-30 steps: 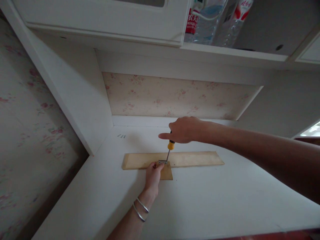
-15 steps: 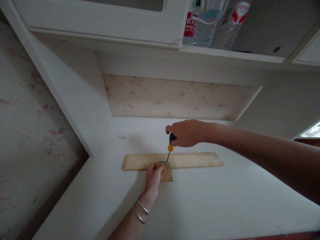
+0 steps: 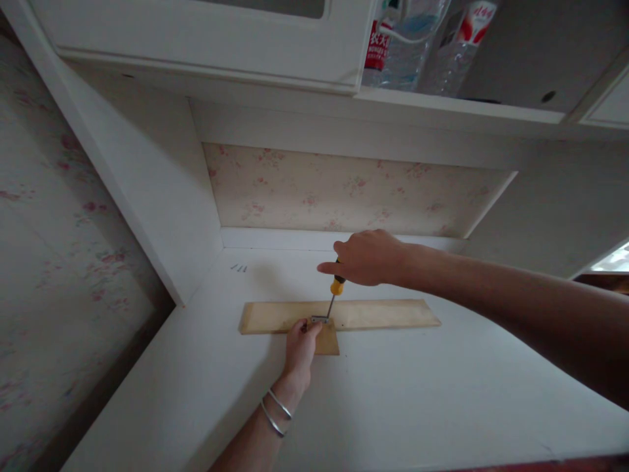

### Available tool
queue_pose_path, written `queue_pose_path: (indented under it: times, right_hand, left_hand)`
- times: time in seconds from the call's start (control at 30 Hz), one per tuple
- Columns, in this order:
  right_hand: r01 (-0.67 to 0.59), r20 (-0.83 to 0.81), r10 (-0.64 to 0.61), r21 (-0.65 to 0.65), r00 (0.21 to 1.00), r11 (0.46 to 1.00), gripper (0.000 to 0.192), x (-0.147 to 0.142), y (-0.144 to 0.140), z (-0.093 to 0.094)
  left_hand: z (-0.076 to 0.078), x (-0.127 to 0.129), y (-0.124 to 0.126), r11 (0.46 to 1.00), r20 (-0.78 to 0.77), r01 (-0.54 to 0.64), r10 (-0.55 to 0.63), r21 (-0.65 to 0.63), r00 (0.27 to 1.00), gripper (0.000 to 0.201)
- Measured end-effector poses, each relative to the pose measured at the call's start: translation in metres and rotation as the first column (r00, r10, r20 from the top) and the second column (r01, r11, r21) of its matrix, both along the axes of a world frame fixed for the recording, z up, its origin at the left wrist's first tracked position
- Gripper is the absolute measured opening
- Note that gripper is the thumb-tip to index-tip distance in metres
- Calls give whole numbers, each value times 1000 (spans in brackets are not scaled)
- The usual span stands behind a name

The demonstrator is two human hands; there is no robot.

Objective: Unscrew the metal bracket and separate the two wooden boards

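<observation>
Your right hand is gripping a screwdriver. At its seven o'clock, your left hand is holding a metal plate.

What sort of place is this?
Likely a room in a home, at a built-in furniture unit: floral wallpaper, a white cupboard door above a white worktop, and plastic bottles in an open compartment.

Left hand pinches at the board's near edge, wrist bent below it; right hand curls above the board, one finger outstretched.
</observation>
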State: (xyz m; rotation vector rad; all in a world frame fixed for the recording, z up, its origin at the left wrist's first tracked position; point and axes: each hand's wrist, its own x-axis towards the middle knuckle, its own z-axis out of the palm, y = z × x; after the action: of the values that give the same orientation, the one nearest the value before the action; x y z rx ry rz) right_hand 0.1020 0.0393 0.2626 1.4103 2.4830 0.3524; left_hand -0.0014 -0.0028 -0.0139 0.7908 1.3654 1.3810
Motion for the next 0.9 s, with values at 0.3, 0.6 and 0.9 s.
queue_pose_path:
  times: [0.3, 0.6, 0.9]
  right_hand:
    - [15, 62, -10, -82, 998, 997, 63, 3, 0, 2]
    - [-143, -49, 138, -114, 989, 983, 58, 14, 6, -5]
    - [-267, -113, 250, -174, 962, 948, 27, 14, 9, -7]
  left_hand:
    - [6, 1, -2, 1000, 0, -2, 2, 24, 1000, 18]
    - [8, 0, -3, 999, 11, -24, 24, 29, 1000, 20]
    - [8, 0, -2, 1000, 27, -17, 16, 21, 999, 22]
